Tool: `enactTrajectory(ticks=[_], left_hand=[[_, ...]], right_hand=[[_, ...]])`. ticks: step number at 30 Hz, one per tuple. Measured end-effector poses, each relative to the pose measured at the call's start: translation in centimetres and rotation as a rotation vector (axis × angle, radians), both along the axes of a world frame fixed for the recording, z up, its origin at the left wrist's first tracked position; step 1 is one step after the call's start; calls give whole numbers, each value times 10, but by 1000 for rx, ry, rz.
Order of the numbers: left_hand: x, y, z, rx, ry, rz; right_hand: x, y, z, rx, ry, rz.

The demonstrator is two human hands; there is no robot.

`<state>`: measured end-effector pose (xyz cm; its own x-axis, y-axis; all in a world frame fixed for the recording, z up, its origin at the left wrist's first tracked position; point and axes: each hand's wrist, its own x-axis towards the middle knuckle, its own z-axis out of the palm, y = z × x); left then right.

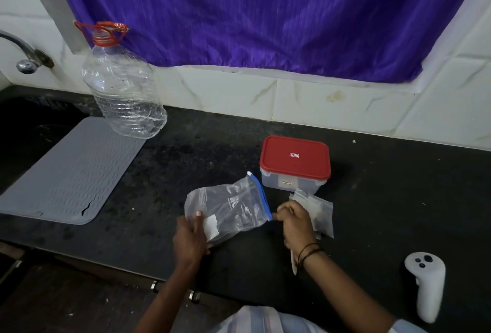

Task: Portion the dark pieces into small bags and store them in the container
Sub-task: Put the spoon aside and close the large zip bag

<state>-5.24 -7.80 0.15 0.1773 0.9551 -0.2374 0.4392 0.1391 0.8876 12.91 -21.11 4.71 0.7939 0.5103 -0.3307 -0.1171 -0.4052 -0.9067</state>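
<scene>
1. The left hand (191,237) grips the bottom end of a clear zip bag (228,209), thumb on top and fingers curled beneath it.
2. The right hand (296,222) pinches the bag's blue zip strip (261,198) at its near corner, so the bag is stretched sideways between the two hands, just above the black counter (372,199).
3. Whether dark pieces lie inside the zip bag cannot be told; a white label patch shows near the left thumb.
4. A stack of small clear bags (320,213) lies flat on the counter, just beside and partly under the right hand.
5. The container (295,163), a clear box with its red lid on, stands just behind the small bags and touches their far edge.
6. A grey ridged mat (69,173) lies to the left, beside the sink; a large clear bottle (122,88) with a red handle stands at its far corner.
7. A white controller (429,287) rests near the counter's front right edge, well apart from the hands.
8. A purple curtain (265,13) hangs above the tiled wall.
</scene>
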Motion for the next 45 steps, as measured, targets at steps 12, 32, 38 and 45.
enactTrajectory(ticks=[12, 32, 38, 45], left_hand=[[8, 3, 13, 416, 589, -274], [39, 2, -25, 604, 751, -928], [27, 3, -23, 592, 755, -919], [21, 5, -21, 547, 776, -906]], right_hand=[[0, 7, -11, -495, -194, 485], [-10, 13, -2, -291, 183, 524], [-9, 15, -15, -177, -1, 417], [-15, 20, -28, -234, -151, 147]])
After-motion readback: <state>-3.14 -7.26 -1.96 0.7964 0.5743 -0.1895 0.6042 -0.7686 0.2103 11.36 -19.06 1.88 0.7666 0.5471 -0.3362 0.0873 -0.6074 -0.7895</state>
